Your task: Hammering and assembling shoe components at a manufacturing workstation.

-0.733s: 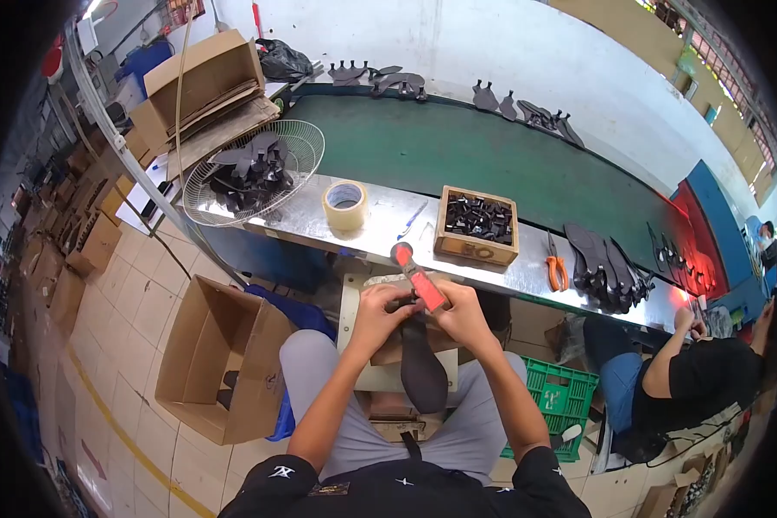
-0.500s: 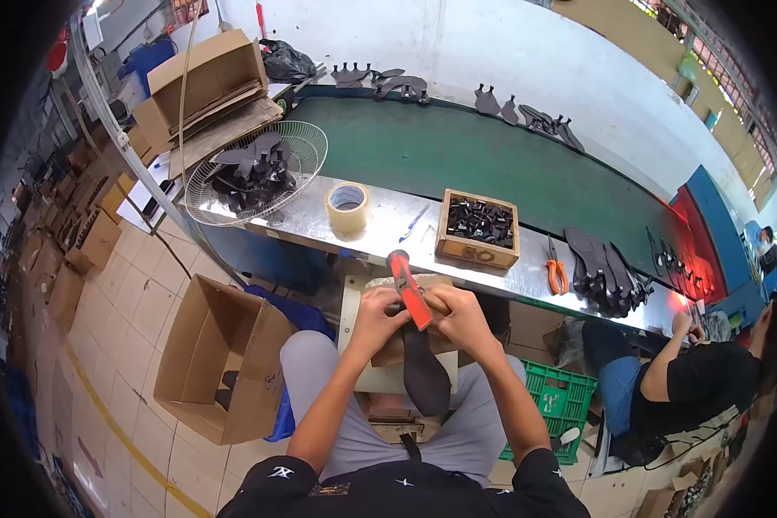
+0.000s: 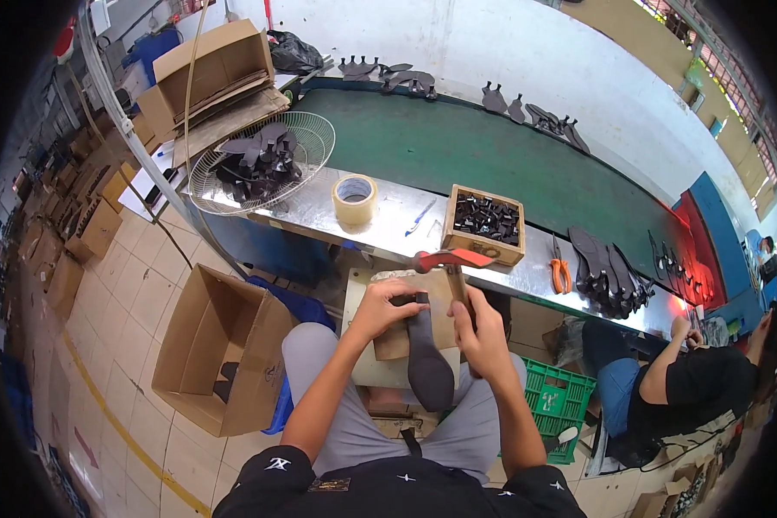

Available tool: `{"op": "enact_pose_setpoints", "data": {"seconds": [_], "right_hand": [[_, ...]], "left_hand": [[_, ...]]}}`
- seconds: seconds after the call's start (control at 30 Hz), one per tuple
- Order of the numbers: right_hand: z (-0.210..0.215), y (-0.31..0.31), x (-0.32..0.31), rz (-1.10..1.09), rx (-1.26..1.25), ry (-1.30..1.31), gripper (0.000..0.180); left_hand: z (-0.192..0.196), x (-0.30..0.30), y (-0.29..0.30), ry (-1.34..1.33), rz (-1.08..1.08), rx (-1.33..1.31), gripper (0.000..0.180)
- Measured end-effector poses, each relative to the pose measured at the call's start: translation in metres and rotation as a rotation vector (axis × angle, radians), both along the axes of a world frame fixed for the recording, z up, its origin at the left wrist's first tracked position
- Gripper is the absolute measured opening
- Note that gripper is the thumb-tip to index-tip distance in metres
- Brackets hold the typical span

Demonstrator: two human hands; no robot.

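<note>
hammer point(image 3: 451, 259) raised above dark piece point(image 3: 423, 350)

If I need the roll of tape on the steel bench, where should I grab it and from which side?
Probably from above. The tape roll lies flat on the metal bench with its open core facing up, standing apart from the wire basket and the wooden box. Pinch the ring wall, fingers in the core and thumb outside, or span its outer rim.

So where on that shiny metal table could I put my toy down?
The shiny metal table is bare between the roll of tan tape and the wooden box of dark parts, apart from a blue pen. It is crowded by the wire basket and the orange-handled scissors.
</note>
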State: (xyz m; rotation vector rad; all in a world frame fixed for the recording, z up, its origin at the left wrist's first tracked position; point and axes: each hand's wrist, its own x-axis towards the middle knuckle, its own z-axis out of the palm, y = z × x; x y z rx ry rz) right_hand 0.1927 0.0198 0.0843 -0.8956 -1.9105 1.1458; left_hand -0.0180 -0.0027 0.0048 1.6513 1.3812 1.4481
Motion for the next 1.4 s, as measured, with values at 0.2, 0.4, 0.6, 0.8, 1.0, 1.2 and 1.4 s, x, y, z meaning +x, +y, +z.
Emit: {"op": "enact_pose_setpoints", "data": {"seconds": [0.2,0.4,0.6,0.8,1.0,1.2,1.4], "right_hand": [[0.012,-0.038,0.018,0.019,0.287,-0.124,0.037],[0.006,-0.036,0.018,0.002,0.43,-0.192,0.038],[0.039,-0.057,0.017,-0.057,0.571,-0.109,0.037],[0.046,-0.042,0.017,0.011,0.538,-0.215,0.043],[0.003,-0.037,0.012,-0.025,0.186,-0.27,0.045],[0.021,-0.021,0.018,-0.114,0.329,-0.175,0.032],[-0.03,0.009,0.017,0.113,0.695,-0.633,0.048]], "left_hand": [[0.004,0.003,-0.006,-0.109,0.036,-0.102,0.024],[-0.005,0.002,0.0,-0.13,0.02,-0.104,0.025],[-0.017,-0.001,-0.009,0.157,0.059,-0.138,0.074],[-0.011,0.0,-0.014,0.491,0.144,-0.287,0.128],[-0.013,0.002,-0.016,0.639,0.225,-0.169,0.063],[-0.009,-0.003,-0.025,0.508,0.016,0.128,0.026],[0.057,0.035,-0.096,-0.093,-0.392,-0.14,0.021]]}}
